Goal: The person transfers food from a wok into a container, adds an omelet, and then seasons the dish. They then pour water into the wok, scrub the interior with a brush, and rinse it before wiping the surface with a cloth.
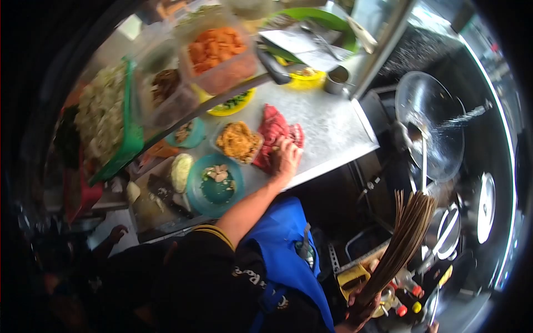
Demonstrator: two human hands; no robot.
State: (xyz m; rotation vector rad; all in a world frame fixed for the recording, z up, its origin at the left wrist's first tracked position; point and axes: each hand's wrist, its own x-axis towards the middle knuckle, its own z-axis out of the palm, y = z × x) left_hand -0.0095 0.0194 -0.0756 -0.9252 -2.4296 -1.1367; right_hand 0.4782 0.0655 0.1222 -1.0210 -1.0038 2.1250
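Note:
My left hand (286, 157) reaches across the steel counter (338, 130), its fingers curled into a pile of raw red meat (272, 127). Low on the right, my right hand (363, 309) grips the handle end of a bamboo wok brush (408, 233), whose bristles fan upward beside the stove. A large wok (430, 127) sits past the counter's edge with a ladle (423, 158) resting in it. My blue apron (283, 244) hangs below the outstretched arm.
Beside the meat are a tub of shredded yellow-brown food (239, 141) and a teal bowl (215, 187). A cleaver (166, 194) lies on a board. Above stand a tub of orange pieces (217, 49), a green basket (129, 127), a yellow bowl (304, 79) and a metal cup (336, 78).

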